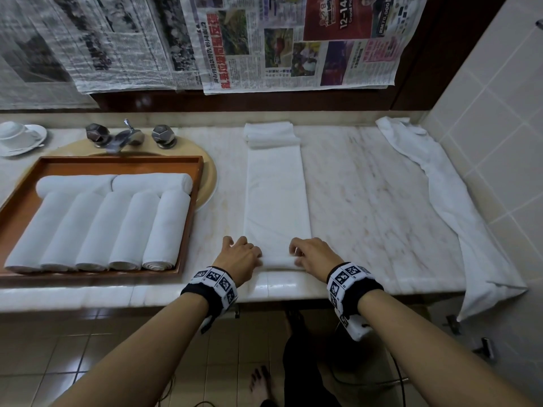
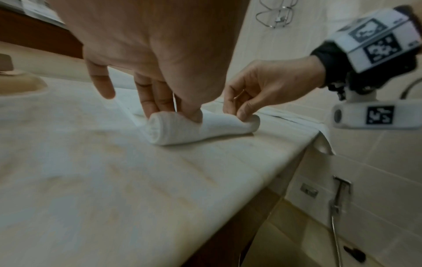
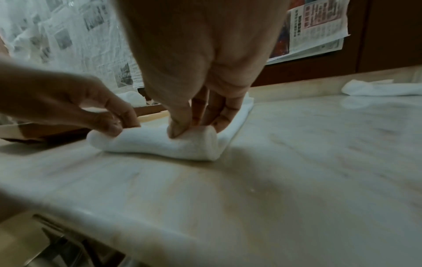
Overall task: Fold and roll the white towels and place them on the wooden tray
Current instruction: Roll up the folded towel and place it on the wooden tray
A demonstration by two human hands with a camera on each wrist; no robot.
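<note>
A white towel (image 1: 276, 195) folded into a long strip lies on the marble counter, its near end wound into a small roll (image 1: 279, 261) (image 2: 182, 130) (image 3: 160, 142). My left hand (image 1: 242, 254) (image 2: 169, 108) pinches the roll's left end between thumb and fingers. At the other end my right hand (image 1: 308, 252) (image 3: 194, 124) pinches it the same way. The wooden tray (image 1: 191, 218) at the left holds several rolled white towels (image 1: 102, 224).
A folded towel (image 1: 271, 135) sits at the strip's far end. A loose towel (image 1: 446, 195) runs along the right tiled wall and hangs over the counter's front edge. Behind the tray are a tap (image 1: 126, 138) and a cup on a saucer (image 1: 17, 136). Newspapers cover the back wall.
</note>
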